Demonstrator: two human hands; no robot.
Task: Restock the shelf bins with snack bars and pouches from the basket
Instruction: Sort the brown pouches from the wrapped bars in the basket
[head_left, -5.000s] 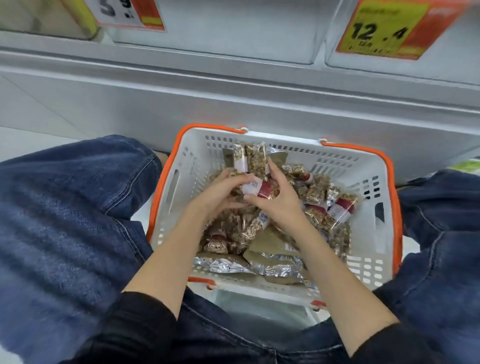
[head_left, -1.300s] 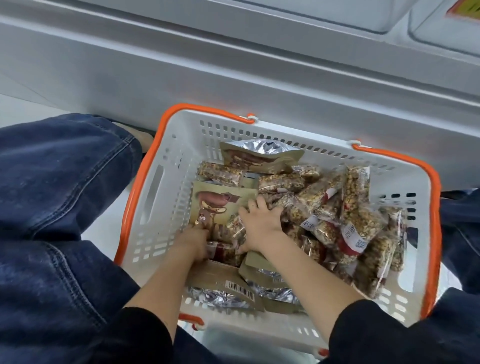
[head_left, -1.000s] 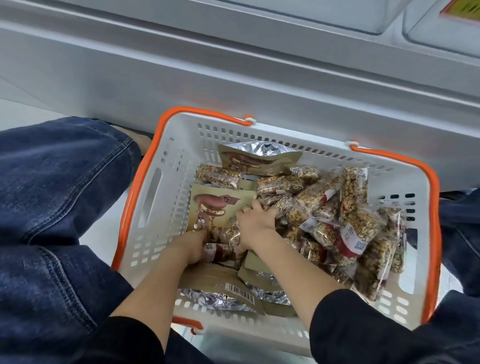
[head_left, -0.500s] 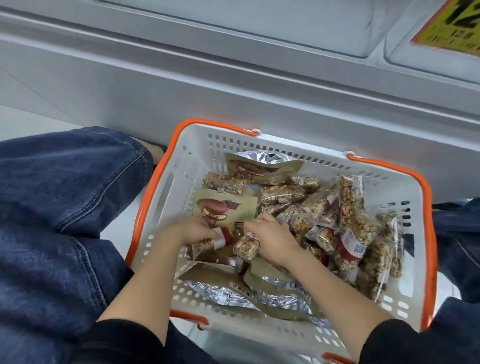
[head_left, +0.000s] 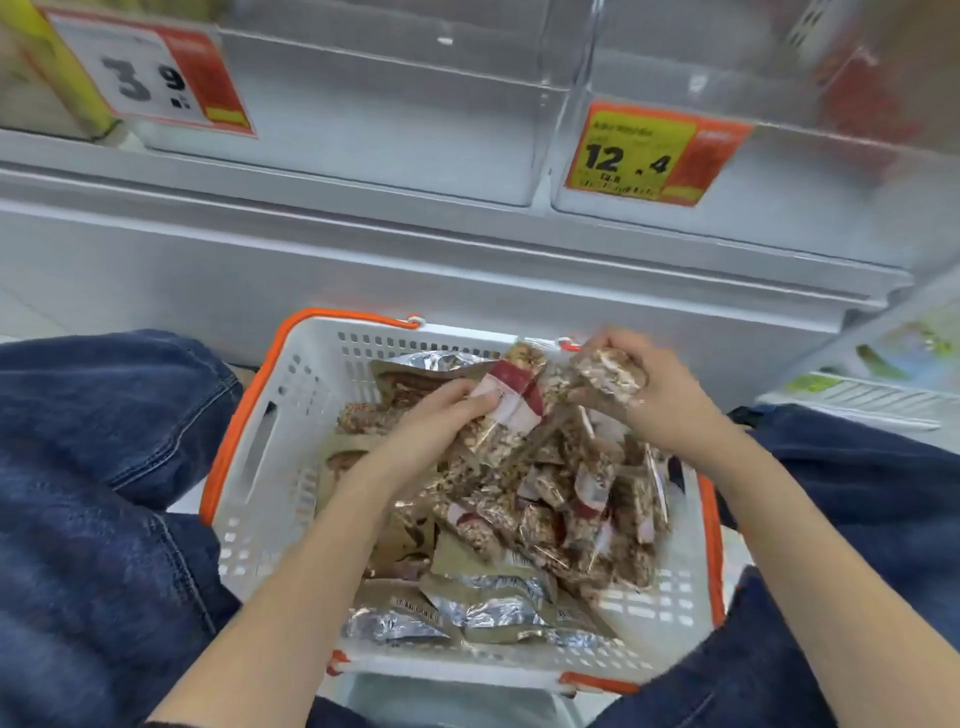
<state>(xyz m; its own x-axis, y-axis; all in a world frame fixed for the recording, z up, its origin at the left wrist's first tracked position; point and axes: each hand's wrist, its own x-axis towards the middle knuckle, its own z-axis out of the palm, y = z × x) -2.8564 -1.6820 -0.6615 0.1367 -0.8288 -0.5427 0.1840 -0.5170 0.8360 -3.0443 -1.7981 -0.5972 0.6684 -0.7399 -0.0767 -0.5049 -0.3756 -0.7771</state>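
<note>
A white basket (head_left: 270, 483) with orange rim sits on the floor between my knees, full of clear-wrapped snack bars (head_left: 550, 519) and brown-and-silver pouches (head_left: 483, 608). My left hand (head_left: 436, 415) grips a snack bar with a red and white label (head_left: 511, 400), lifted above the pile. My right hand (head_left: 654, 395) holds another snack bar (head_left: 605, 371) raised over the basket's far rim. Above, clear shelf bins (head_left: 395, 130) carry price tags.
A price tag reading 12.4 (head_left: 649, 156) hangs on the right bin and a tag reading 3.9 (head_left: 156, 78) on the left one. The grey shelf base (head_left: 415, 260) runs behind the basket. My jeans-clad legs (head_left: 93, 493) flank it. A lower shelf (head_left: 883, 374) shows at right.
Both hands have come up out of the pile, each with a snack bar, the right one moving far and right. The view has tilted up, showing the bins and tags.
</note>
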